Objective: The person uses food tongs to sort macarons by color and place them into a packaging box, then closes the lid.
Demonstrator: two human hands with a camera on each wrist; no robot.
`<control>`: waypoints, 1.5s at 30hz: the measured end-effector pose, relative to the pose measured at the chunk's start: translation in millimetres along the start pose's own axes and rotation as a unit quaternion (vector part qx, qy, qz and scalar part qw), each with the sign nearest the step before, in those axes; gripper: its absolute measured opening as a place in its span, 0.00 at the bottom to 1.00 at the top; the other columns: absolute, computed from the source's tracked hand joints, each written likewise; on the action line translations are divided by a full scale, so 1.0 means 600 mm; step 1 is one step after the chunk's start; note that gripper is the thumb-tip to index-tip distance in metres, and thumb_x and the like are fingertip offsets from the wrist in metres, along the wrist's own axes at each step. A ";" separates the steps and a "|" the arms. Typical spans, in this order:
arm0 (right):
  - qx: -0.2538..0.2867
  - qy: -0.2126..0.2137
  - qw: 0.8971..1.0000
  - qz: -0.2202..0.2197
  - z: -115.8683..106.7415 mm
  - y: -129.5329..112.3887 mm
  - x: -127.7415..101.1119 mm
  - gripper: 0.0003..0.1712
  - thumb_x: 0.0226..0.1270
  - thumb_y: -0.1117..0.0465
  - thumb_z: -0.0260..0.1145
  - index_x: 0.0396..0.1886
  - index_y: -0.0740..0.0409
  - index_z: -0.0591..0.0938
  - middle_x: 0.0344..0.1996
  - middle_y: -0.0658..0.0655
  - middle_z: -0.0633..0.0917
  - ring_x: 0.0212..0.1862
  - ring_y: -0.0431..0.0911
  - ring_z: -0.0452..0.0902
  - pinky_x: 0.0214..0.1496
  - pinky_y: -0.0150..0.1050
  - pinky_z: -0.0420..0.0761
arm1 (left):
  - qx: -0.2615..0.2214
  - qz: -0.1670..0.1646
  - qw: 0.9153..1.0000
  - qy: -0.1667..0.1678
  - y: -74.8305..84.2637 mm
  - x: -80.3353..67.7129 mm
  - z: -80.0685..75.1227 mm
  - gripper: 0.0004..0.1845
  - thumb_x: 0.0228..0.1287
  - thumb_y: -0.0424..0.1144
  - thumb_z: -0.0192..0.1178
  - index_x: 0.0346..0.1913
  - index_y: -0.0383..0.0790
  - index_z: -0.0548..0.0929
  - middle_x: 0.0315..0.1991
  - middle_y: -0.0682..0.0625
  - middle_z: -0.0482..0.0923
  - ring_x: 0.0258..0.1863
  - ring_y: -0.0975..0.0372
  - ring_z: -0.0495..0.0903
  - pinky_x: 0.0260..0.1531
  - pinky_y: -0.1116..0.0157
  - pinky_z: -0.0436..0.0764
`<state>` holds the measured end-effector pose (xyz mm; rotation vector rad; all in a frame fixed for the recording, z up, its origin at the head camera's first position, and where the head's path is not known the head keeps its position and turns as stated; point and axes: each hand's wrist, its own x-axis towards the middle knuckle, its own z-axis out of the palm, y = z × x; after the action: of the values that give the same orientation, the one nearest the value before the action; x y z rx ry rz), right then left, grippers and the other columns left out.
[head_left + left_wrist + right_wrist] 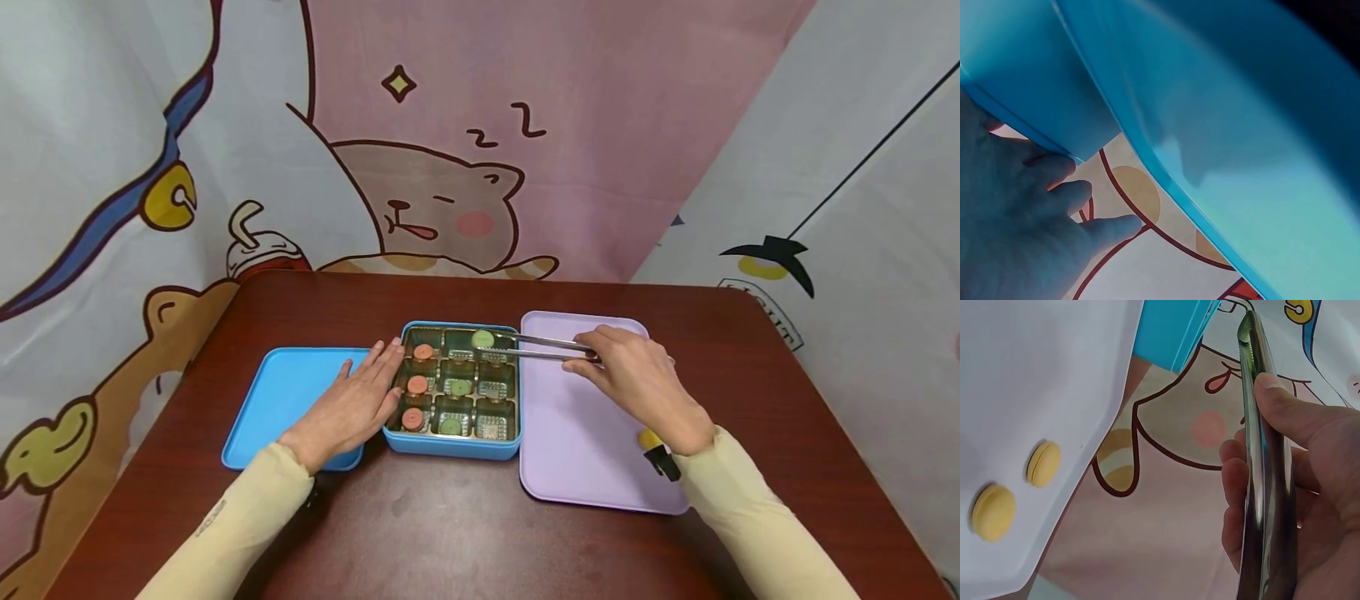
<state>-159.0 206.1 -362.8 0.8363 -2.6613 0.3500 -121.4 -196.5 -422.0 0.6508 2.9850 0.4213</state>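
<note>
My right hand holds metal tongs, thumb on one side and fingers round the other in the right wrist view. The tongs' tips are at a green macaron at the back middle compartment of a blue box; whether they still pinch it I cannot tell. Pink macarons fill the left column, one per compartment. Two more green macarons lie in the middle column; the right column's compartments show bare. My left hand rests against the box's left side with its fingers extended.
A blue lid lies left of the box, partly under the left hand. On the right is a lilac tray with two yellow macarons on it. The brown table meets a printed curtain behind.
</note>
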 end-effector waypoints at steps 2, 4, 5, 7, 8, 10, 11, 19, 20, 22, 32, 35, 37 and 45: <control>0.000 -0.001 1.000 -0.007 0.004 -0.002 0.006 0.19 0.61 0.49 0.79 0.42 0.58 0.89 0.28 0.49 0.83 0.26 0.41 0.75 0.23 0.39 0.75 | -0.001 -0.001 1.000 0.002 0.000 0.001 0.000 0.34 0.84 0.48 0.43 0.83 0.35 0.51 0.84 0.43 0.46 0.83 0.47 0.44 0.72 0.33 0.53; 0.001 -0.001 1.000 -0.014 0.009 -0.004 0.012 0.18 0.61 0.50 0.79 0.42 0.58 0.89 0.27 0.48 0.83 0.26 0.41 0.75 0.25 0.40 0.76 | -0.001 -0.002 1.000 0.002 0.001 0.002 0.000 0.34 0.84 0.48 0.43 0.83 0.35 0.51 0.84 0.43 0.46 0.83 0.47 0.44 0.72 0.33 0.53; 0.001 -0.001 1.000 -0.017 0.012 -0.005 0.014 0.19 0.61 0.49 0.79 0.42 0.58 0.89 0.27 0.48 0.83 0.26 0.41 0.75 0.26 0.41 0.76 | -0.001 -0.001 1.000 0.001 0.001 0.002 0.000 0.34 0.85 0.48 0.43 0.83 0.35 0.51 0.84 0.43 0.46 0.83 0.47 0.44 0.72 0.33 0.53; -0.002 -0.001 1.000 -0.021 0.016 -0.007 0.019 0.18 0.60 0.49 0.79 0.42 0.57 0.89 0.26 0.48 0.82 0.26 0.41 0.75 0.27 0.42 0.77 | 0.000 0.000 1.000 -0.002 0.001 0.000 0.000 0.34 0.85 0.48 0.43 0.83 0.35 0.51 0.84 0.43 0.46 0.82 0.47 0.45 0.72 0.33 0.53; -0.004 -0.001 1.000 -0.021 0.018 -0.009 0.020 0.19 0.60 0.48 0.80 0.42 0.56 0.89 0.26 0.48 0.83 0.26 0.41 0.76 0.27 0.43 0.77 | 0.001 0.000 1.000 -0.004 0.001 0.000 0.000 0.34 0.85 0.48 0.43 0.83 0.35 0.51 0.84 0.43 0.45 0.82 0.47 0.45 0.72 0.33 0.53; -0.006 -0.002 1.000 -0.020 0.021 -0.012 0.023 0.19 0.61 0.48 0.79 0.42 0.56 0.89 0.27 0.48 0.83 0.27 0.42 0.78 0.28 0.44 0.79 | 0.002 0.000 1.000 -0.005 0.001 -0.001 0.001 0.34 0.85 0.48 0.43 0.83 0.34 0.51 0.84 0.43 0.45 0.82 0.47 0.45 0.72 0.33 0.54; -0.007 -0.004 1.000 -0.018 0.023 -0.014 0.025 0.19 0.61 0.47 0.79 0.42 0.56 0.89 0.28 0.48 0.84 0.28 0.43 0.80 0.28 0.45 0.80 | 0.003 0.001 1.000 -0.004 0.000 -0.002 0.002 0.34 0.85 0.48 0.43 0.83 0.34 0.51 0.84 0.43 0.46 0.82 0.47 0.45 0.72 0.32 0.54; -0.003 -0.032 0.999 0.007 0.034 -0.024 0.034 0.20 0.63 0.46 0.78 0.44 0.56 0.89 0.32 0.50 0.86 0.32 0.48 0.84 0.29 0.50 0.82 | 0.002 -0.005 1.000 -0.006 0.000 -0.005 0.004 0.35 0.85 0.49 0.43 0.83 0.35 0.52 0.84 0.43 0.45 0.83 0.48 0.44 0.73 0.33 0.53; -0.003 -0.032 0.999 0.008 0.035 -0.024 0.035 0.20 0.63 0.46 0.78 0.44 0.55 0.89 0.31 0.49 0.86 0.31 0.47 0.83 0.28 0.50 0.81 | 0.002 -0.005 1.000 -0.006 0.000 -0.005 0.004 0.35 0.85 0.49 0.43 0.83 0.35 0.51 0.84 0.43 0.45 0.83 0.47 0.45 0.73 0.33 0.53; -0.005 -0.031 0.999 0.009 0.037 -0.024 0.036 0.19 0.63 0.46 0.78 0.42 0.55 0.88 0.29 0.49 0.84 0.30 0.47 0.83 0.27 0.51 0.80 | 0.001 -0.004 1.000 -0.005 0.001 -0.005 0.004 0.35 0.85 0.48 0.43 0.83 0.34 0.51 0.84 0.43 0.45 0.82 0.47 0.45 0.72 0.33 0.54; -0.009 -0.039 0.999 0.023 0.042 -0.028 0.046 0.16 0.62 0.47 0.78 0.37 0.53 0.87 0.24 0.46 0.80 0.26 0.46 0.79 0.24 0.49 0.77 | -0.003 -0.010 1.000 -0.002 0.003 -0.005 0.002 0.34 0.85 0.49 0.43 0.83 0.35 0.52 0.84 0.43 0.46 0.83 0.49 0.45 0.73 0.34 0.53; -0.011 -0.043 0.999 0.023 0.043 -0.030 0.048 0.16 0.62 0.47 0.78 0.35 0.53 0.86 0.23 0.46 0.78 0.25 0.46 0.78 0.24 0.49 0.77 | -0.005 -0.012 1.000 -0.004 0.003 -0.004 0.002 0.35 0.84 0.49 0.43 0.83 0.35 0.51 0.84 0.44 0.46 0.83 0.49 0.44 0.73 0.34 0.53; -0.012 -0.044 0.999 0.023 0.044 -0.031 0.049 0.15 0.62 0.47 0.78 0.35 0.53 0.86 0.22 0.46 0.78 0.25 0.46 0.78 0.23 0.49 0.77 | -0.008 -0.014 1.000 -0.006 0.004 -0.003 0.001 0.35 0.85 0.49 0.42 0.84 0.36 0.50 0.84 0.44 0.45 0.83 0.49 0.44 0.74 0.34 0.52; -0.012 -0.050 0.998 0.021 0.042 -0.031 0.054 0.16 0.63 0.47 0.78 0.36 0.55 0.87 0.23 0.47 0.79 0.25 0.46 0.78 0.23 0.50 0.77 | -0.007 -0.011 1.000 0.000 0.003 0.000 0.003 0.34 0.84 0.49 0.42 0.84 0.37 0.51 0.84 0.44 0.46 0.82 0.48 0.46 0.73 0.34 0.53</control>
<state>-179.2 166.3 -371.1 0.8123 -2.7727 0.2932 -120.6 -194.5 -423.0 0.6164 2.9838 0.4395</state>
